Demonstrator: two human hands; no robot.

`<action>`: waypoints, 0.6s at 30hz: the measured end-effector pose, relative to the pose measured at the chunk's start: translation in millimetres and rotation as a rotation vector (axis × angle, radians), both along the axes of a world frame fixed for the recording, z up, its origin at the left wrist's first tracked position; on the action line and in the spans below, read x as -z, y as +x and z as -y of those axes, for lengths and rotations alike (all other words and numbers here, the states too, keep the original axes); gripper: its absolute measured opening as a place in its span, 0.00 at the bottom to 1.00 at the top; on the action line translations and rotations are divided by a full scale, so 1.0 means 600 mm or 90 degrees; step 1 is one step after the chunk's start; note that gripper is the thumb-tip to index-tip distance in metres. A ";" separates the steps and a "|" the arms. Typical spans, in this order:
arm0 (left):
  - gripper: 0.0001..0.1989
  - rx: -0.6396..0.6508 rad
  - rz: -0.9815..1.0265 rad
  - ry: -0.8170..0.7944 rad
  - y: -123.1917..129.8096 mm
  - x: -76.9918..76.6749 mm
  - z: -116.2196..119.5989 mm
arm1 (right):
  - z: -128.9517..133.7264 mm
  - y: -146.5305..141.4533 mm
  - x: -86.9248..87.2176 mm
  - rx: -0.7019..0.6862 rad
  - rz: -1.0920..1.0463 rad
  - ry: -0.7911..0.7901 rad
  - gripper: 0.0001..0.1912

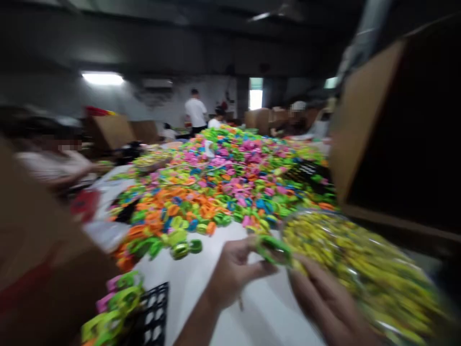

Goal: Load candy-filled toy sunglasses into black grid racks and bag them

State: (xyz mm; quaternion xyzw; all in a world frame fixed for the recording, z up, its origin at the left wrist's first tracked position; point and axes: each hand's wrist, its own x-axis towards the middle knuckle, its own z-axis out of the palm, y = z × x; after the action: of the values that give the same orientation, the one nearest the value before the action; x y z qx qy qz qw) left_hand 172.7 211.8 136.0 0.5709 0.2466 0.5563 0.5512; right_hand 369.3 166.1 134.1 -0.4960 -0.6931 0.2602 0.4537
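Note:
A green loop-shaped plastic band (273, 250) is held above the white table between my two hands. My left hand (234, 269) pinches its left side between thumb and fingers. My right hand (324, 298), blurred, has its fingertips at the band's right side. A small yellow piece (300, 265) shows at those fingertips; its kind is too blurred to make out. Just beyond my hands lies a large heap of similar plastic bands (201, 204) in green, orange, pink, blue and yellow. Close to my right hand is a clear bag or tub of yellow pieces (334, 245).
A black perforated basket (155, 312) with coloured bands (122, 302) stands at lower left on the white table (190, 288). Cardboard boxes rise at left (43, 250) and right (370, 110). A co-worker (54, 163) sits at left; other people are farther back.

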 end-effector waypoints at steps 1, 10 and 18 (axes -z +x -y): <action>0.11 0.002 -0.007 0.005 -0.004 0.002 -0.004 | 0.005 0.002 -0.007 -0.015 0.003 -0.014 0.25; 0.05 0.042 -0.013 0.027 -0.020 0.002 -0.002 | 0.018 -0.017 -0.023 -0.123 -0.101 -0.063 0.22; 0.05 0.058 0.012 0.016 -0.023 0.014 -0.003 | 0.016 -0.008 -0.023 -0.179 -0.101 -0.132 0.21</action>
State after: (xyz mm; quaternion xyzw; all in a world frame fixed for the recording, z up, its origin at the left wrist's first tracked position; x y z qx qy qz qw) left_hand 158.9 213.6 127.7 0.5831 0.2085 0.5389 0.5710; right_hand 364.7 156.7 148.0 -0.4163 -0.6872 0.4294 0.4124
